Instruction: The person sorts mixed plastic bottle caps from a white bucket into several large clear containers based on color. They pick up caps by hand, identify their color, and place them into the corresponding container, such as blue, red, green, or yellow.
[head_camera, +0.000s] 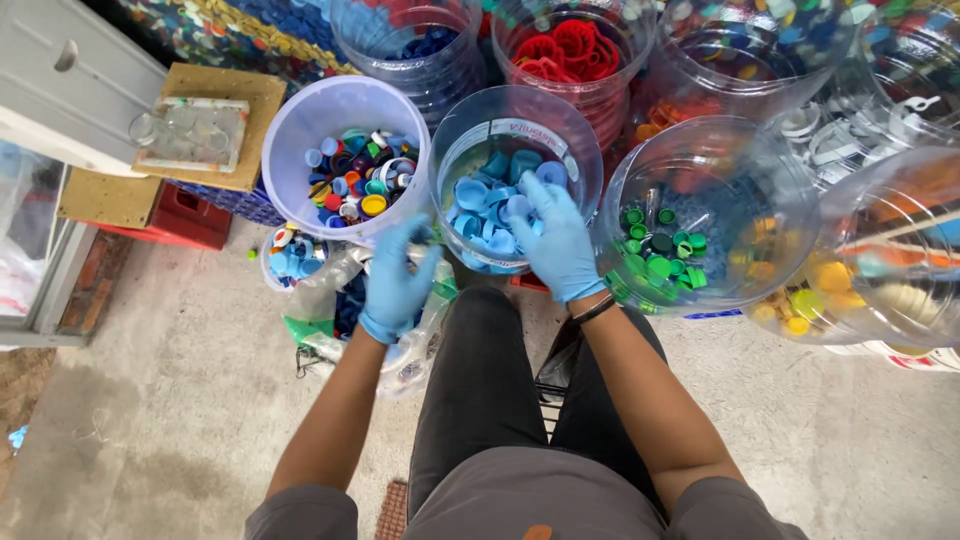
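**Gloved hands among tubs of sorted bottle caps**

A seated person in dark trousers, seen from above at the bottom centre of the frame, works with both hands in blue gloves. The right hand (556, 243), just right of centre, reaches over the near rim into a clear tub (452, 150) holding light-blue caps (490, 208); its fingers are spread loosely and rest on or just above the caps, and whether any cap is held cannot be told. The left hand (398, 280), just left of centre, hangs palm down over a clear plastic bag (345, 290) of mixed caps lying on the concrete floor (150, 420); its fingers curl partly inward near the lower edge of the blue-cap tub, and what they grip, if anything, is hidden.

To the upper left of the hands stands a white bucket (300, 125) of mixed-colour caps. At centre right, a clear tub (640, 160) holds green caps (655, 250), with yellow caps (815, 290) in the tub beside it at far right. Along the top edge, a further tub contains red rings (570, 50). A wooden board (250, 100) rests on a crate in the upper left of the frame.
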